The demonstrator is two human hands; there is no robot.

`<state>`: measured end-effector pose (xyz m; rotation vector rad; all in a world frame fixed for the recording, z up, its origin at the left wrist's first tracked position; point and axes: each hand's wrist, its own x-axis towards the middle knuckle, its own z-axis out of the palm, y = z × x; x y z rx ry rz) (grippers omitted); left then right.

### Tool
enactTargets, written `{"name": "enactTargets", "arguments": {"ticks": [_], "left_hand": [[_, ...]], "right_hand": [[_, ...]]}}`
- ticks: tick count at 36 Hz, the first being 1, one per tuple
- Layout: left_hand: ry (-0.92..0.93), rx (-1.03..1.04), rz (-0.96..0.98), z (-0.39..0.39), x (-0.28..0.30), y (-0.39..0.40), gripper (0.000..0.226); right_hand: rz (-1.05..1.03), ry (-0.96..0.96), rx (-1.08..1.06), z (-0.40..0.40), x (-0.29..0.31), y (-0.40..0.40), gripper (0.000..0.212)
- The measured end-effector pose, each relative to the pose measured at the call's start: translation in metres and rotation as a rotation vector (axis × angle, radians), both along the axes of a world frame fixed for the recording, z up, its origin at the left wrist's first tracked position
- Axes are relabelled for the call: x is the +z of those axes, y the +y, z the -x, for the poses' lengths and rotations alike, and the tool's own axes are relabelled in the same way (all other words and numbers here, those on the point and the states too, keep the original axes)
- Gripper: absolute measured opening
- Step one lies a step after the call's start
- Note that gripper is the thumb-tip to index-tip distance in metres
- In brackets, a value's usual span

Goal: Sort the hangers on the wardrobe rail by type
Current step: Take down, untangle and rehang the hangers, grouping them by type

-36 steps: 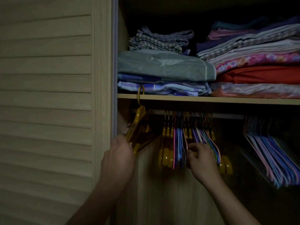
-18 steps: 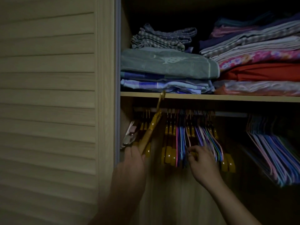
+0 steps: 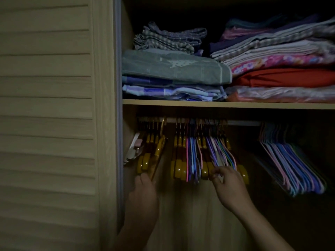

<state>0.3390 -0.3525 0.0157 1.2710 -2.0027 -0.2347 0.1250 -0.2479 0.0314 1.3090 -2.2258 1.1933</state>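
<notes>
Left hand [image 3: 143, 191] is up at the left end of the wardrobe rail [image 3: 243, 122], fingertips touching the bottom of a yellow hanger [image 3: 159, 156] that hangs tilted at the edge of the left yellow bunch [image 3: 146, 156]; whether those fingers pinch it or only steady it, I cannot tell in this gloom. That bunch looks like about four yellow ones, with something pale and clip-like just left of it. Right hand [image 3: 229, 187] works the mixed middle cluster [image 3: 204, 156], thumb and forefinger pinching at the lower ends of the thin coloured wire hangers [image 3: 220, 154], the other fingers loosely curled. Yellow pieces there: three at its left side, a few more buried among the wires; the wires are too many and too blurred to count. A third group, all thin wire [image 3: 293, 163], hangs well apart toward the right end. So it reads as mid-sort: seat the yellow one, then tease the next yellow free.
</notes>
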Motion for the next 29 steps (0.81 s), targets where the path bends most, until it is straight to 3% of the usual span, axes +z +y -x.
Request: {"name": "enactTargets", "arguments": {"ticks": [11,16,29], "left_hand": [[0.104,-0.099,0.035,0.031,0.033,-0.044,0.031],[0.152,-0.189,-0.119,0.055,0.061,-0.059,0.035],[0.043,-0.18,-0.073,0.085,0.092,-0.088,0.047]], "right_hand": [[-0.036,0.009,-0.018,0.002,0.007,0.006,0.012],[-0.073,0.014,-0.014,0.003,0.009,0.007,0.012],[-0.12,0.026,0.02,0.019,0.008,-0.007,0.01]]}}
